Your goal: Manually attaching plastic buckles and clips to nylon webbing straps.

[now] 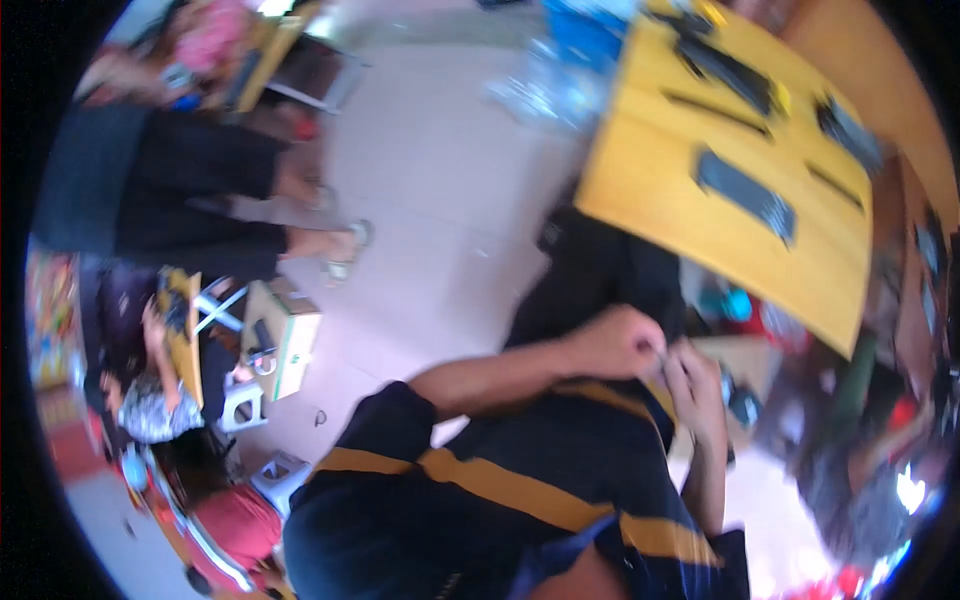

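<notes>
In front of my dark shirt with its orange stripe, both my hands come together near the lap. My left hand [622, 341] is closed, the thumb and fingers curled in. Close against it, my right hand [694, 380] is closed too, its fingers pinched. Something small may be between the fingertips, but blur hides what it is. Beyond the hands stands a yellow table [640, 190]. On it lie a flat dark grey rectangular piece [745, 192], thin black strips [716, 113] and a longer black part [728, 72]. Neither hand touches these.
Clear plastic bags [550, 90] lie on the floor past the table's left side. To the left stands a person in dark trousers [200, 200]. A cardboard box [295, 340] and white stools [242, 407] are at the lower left, near other seated people. Another person [860, 490] is at the right.
</notes>
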`<state>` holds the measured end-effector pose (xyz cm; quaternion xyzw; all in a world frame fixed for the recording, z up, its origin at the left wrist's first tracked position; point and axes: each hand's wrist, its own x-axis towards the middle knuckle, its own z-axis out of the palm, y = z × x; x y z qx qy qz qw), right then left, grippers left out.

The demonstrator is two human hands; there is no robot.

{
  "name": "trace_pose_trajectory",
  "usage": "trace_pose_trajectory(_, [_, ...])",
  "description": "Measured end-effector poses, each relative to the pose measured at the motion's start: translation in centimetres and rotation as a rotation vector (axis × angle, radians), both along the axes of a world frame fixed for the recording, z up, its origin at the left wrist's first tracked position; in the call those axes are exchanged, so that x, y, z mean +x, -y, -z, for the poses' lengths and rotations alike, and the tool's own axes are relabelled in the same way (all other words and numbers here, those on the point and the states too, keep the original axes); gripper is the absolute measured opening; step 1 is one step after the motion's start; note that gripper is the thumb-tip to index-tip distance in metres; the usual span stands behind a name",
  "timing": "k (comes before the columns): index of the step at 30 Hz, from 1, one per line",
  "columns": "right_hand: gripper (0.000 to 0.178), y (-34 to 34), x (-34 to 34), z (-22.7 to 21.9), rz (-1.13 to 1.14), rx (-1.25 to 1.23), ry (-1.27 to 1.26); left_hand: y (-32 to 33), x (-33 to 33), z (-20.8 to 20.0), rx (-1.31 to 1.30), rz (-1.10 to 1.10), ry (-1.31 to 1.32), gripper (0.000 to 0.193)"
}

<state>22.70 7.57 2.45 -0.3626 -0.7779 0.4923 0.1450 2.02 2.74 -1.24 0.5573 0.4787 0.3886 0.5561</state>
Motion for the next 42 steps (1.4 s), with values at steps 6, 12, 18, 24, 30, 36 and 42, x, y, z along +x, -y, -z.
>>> trace_pose_trajectory(6, [0.023,0.6,0.8,1.5,-0.044,-0.108,-0.064,1.3,0.5,-1.2,-0.170,-0.023,0.115,0.005])
trace_pose_trajectory(12, [0.023,0.4,0.2,1.7,-0.022,-0.126,-0.098,1.5,1.1,0.1,-0.047,-0.125,0.041,0.006])
trace_pose_trajectory(18, [0.022,0.3,0.2,2.0,-0.028,-0.086,-0.089,1.4,1.5,-0.1,0.071,-0.185,-0.156,0.009])
trace_pose_trajectory(24, [0.021,0.1,0.3,2.8,-0.037,-0.045,-0.054,1.9,2.0,-0.8,0.067,-0.217,-0.263,0.011])
trace_pose_trajectory(30, [0.019,0.5,0.0,2.3,-0.023,-0.117,-0.099,2.2,2.4,-0.3,0.026,-0.224,-0.253,0.012])
trace_pose_trajectory(36, [0.014,0.9,0.4,2.3,-0.026,-0.058,-0.032,2.4,3.0,0.0,0.029,-0.224,-0.297,0.011])
trace_pose_trajectory(42, [0.004,0.4,-0.1,0.7,-0.050,-0.006,0.021,1.8,2.9,-0.4,0.067,-0.245,-0.309,0.010])
